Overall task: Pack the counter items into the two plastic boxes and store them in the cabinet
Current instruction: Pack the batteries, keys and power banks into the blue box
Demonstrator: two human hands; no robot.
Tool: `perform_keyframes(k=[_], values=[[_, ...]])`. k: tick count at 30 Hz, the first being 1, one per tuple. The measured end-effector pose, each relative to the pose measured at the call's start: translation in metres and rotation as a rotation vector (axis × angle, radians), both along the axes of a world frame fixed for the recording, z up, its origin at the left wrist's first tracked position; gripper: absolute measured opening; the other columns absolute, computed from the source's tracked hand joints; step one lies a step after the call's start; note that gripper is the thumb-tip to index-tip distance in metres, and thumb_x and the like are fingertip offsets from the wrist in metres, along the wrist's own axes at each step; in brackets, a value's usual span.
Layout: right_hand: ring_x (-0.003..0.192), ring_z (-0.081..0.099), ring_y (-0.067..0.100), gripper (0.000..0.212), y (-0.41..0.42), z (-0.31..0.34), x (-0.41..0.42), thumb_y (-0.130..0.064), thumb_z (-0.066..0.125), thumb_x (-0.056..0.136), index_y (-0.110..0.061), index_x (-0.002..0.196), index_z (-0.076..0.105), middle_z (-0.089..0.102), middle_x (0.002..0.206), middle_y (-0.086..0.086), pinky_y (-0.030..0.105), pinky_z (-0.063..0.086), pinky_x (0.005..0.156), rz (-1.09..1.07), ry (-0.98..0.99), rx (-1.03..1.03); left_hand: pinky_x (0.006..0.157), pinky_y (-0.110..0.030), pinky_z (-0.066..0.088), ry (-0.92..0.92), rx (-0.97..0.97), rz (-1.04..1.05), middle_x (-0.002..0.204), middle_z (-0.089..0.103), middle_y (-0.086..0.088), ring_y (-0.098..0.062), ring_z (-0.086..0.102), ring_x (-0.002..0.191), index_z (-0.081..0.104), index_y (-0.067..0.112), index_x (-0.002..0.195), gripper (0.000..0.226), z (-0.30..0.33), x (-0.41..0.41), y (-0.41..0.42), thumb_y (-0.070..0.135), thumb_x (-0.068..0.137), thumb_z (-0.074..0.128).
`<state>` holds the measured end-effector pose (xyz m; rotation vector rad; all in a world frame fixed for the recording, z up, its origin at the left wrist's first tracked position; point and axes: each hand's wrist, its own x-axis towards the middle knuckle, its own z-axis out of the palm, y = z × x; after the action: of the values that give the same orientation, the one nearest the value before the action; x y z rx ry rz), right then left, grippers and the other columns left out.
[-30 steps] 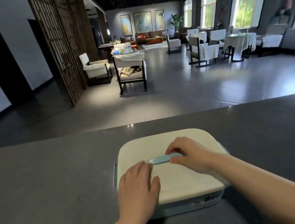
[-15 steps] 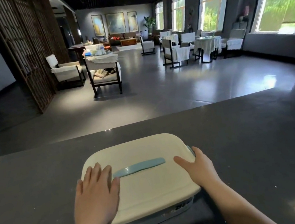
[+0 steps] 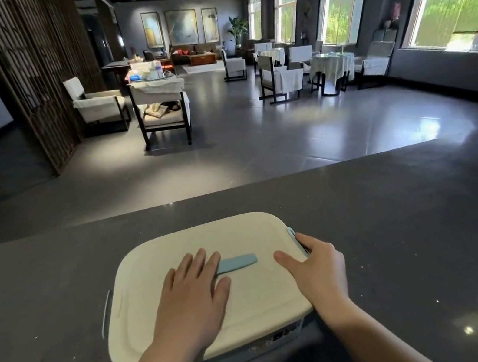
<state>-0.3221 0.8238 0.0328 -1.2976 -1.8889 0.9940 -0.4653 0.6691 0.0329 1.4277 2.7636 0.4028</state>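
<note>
A plastic box with a cream lid [image 3: 234, 235] and a light blue handle [image 3: 236, 263] lies closed on the dark grey counter [image 3: 397, 216]. My left hand [image 3: 192, 297] rests flat on the lid, fingers straight, covering the handle's left end. My right hand [image 3: 316, 266] sits at the lid's right edge, thumb on top and fingers curled over the blue side clasp [image 3: 292, 232]. The box's contents are hidden. A second box is not in view.
The counter stretches wide to both sides of the box, with light reflections at the lower right. Beyond its far edge lies a hall with chairs [image 3: 163, 111], tables [image 3: 331, 68], a wooden screen [image 3: 30, 74] and large windows.
My left hand slid from the lid's left part toward the middle, onto the handle's end. My right hand shifted to the right rim, fingers going over the clasp. The view turned a little.
</note>
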Motion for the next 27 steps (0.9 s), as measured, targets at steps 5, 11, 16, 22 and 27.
perform_keyframes(k=[5,11,16,22,27], values=[[0.112,0.059,0.022,0.056,-0.002,0.006,-0.001,-0.048,0.068,0.081,-0.025,0.131,0.058,0.070,0.114,-0.003,0.039,0.048,0.096,0.045,-0.177,0.153,0.118,-0.035,0.006,-0.003,0.010,-0.003,0.159,0.004,0.012,-0.012,0.001,0.146,0.010,0.037,0.149,0.056,0.000,0.000,0.000,0.053,0.096,0.014],[0.117,0.055,0.022,0.054,-0.003,0.002,0.003,-0.049,0.060,0.088,-0.028,0.137,0.051,0.064,0.126,-0.005,0.037,0.044,0.095,0.100,-0.242,0.187,0.117,-0.034,0.006,-0.038,0.052,-0.008,0.158,0.011,0.011,-0.012,0.006,0.145,0.018,0.036,0.148,0.054,-0.002,0.000,0.000,0.051,0.097,0.022],[0.130,0.046,0.021,0.058,0.002,0.002,0.007,-0.044,0.053,0.094,-0.026,0.147,0.036,0.047,0.146,-0.003,0.038,0.040,0.104,0.243,-0.181,0.062,0.116,-0.030,0.007,-0.085,0.236,0.161,0.153,0.027,0.010,-0.008,0.019,0.141,0.038,0.030,0.140,0.045,0.006,-0.005,-0.025,0.042,0.097,0.035],[0.148,0.010,0.020,0.051,-0.029,0.007,-0.021,-0.034,0.021,0.102,-0.027,0.153,0.015,0.013,0.161,-0.002,0.042,0.016,0.119,0.411,-0.711,0.546,0.110,-0.026,0.020,-0.350,0.494,0.420,0.149,0.026,0.013,-0.013,0.019,0.142,0.030,0.026,0.144,0.056,-0.006,-0.017,-0.084,0.036,0.093,0.051],[0.148,-0.011,0.019,0.059,-0.082,0.004,-0.068,-0.054,0.011,0.098,-0.038,0.152,-0.006,-0.010,0.162,-0.004,0.051,-0.002,0.116,0.680,-0.759,0.526,0.085,-0.017,0.040,-0.785,0.739,0.569,0.133,0.050,0.008,-0.008,0.053,0.114,0.034,0.017,0.141,0.066,-0.009,-0.016,-0.094,0.031,0.084,0.066]])
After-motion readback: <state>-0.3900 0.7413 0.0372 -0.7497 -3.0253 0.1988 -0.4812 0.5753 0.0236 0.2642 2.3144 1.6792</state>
